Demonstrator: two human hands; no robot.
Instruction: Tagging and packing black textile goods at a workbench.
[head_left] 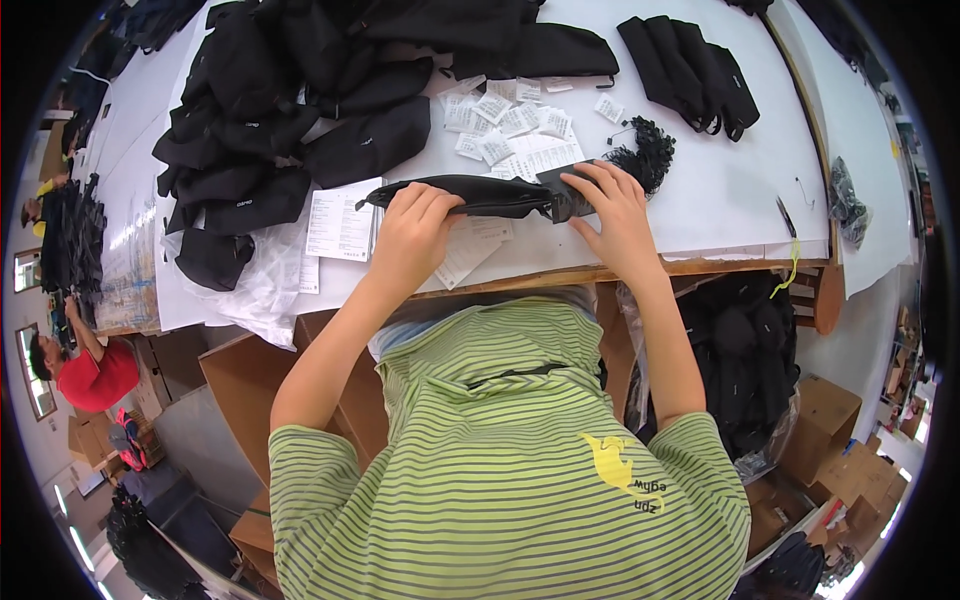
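Note:
A long black fabric pouch (490,192) with a zipper-like edge lies level in front of me, just above the near edge of the table. My left hand (415,228) is closed round its left end, fingers on top. At its right end is a dark, flat card-like tag (566,196), which my right hand (615,212) pinches between thumb and fingers. Just beyond my right hand sits a heap of black looped cords (648,155). Small white printed packets (520,120) are scattered past the pouch, and white printed sheets (340,222) lie by my left hand.
Black pouches (240,130) are heaped at the left, with several more (690,75) laid side by side at the far right. Clear plastic (262,290) hangs over the near edge. Snips (786,216) lie at the right. A person in red (98,375) is at the far left.

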